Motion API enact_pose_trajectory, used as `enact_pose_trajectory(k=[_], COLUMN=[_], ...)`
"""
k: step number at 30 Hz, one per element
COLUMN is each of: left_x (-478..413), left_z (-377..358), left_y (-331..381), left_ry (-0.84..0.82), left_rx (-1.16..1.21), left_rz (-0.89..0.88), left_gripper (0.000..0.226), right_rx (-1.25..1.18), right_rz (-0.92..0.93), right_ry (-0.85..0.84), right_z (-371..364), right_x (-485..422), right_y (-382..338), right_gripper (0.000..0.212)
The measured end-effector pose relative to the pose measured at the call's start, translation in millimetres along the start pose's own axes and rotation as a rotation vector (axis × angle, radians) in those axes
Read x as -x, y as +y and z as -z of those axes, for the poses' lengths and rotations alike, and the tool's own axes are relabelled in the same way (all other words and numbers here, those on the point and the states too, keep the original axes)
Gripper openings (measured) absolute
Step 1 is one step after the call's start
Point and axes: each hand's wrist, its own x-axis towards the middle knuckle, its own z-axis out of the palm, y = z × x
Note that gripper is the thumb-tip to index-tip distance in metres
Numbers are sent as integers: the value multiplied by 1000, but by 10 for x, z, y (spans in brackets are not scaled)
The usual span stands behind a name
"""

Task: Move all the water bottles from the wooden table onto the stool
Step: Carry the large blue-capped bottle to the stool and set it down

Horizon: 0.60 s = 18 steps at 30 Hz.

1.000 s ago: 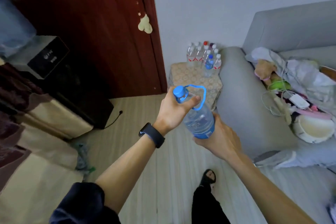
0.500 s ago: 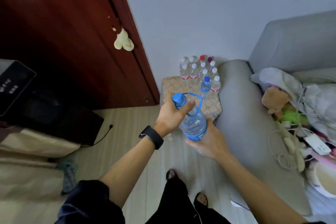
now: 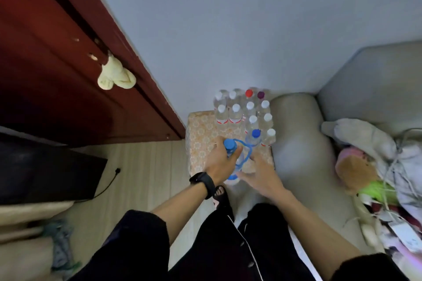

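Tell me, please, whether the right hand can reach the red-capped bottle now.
Probably only from above: other bottles stand in rows between the right hand and the red-capped bottle.

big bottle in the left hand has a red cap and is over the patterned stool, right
No: the head view shows the cap on the big bottle is blue, not red. The left hand does hold it over the patterned stool.

Blue-capped bottle [image 3: 229, 144]; orange floral stool [image 3: 201, 130]; dark-red door [image 3: 57, 52].
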Motion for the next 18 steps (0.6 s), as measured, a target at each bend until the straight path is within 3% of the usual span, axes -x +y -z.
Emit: enact_pose_trajectory(k=[4,9,14,18], left_x=[-533,-1020,-1362,-1499], left_z=[-101,-329,-484,-572], left_y=[-58,-137,-297,-422], left_ry=[15,67,67,68], left_rx=[-55,-76,-74,-138], left_rz=[43,95,132,24], left_gripper=[32,41,54,57], right_rx=[123,369,615,720], right_rz=[-31,124,216,237], right_ry=[137,280,236,140], right_z=[415,664,637,526], right_x=[-534,-1155,-1676,-1920], right_y=[101,294,493,702], right_gripper=[63,62,71,79])
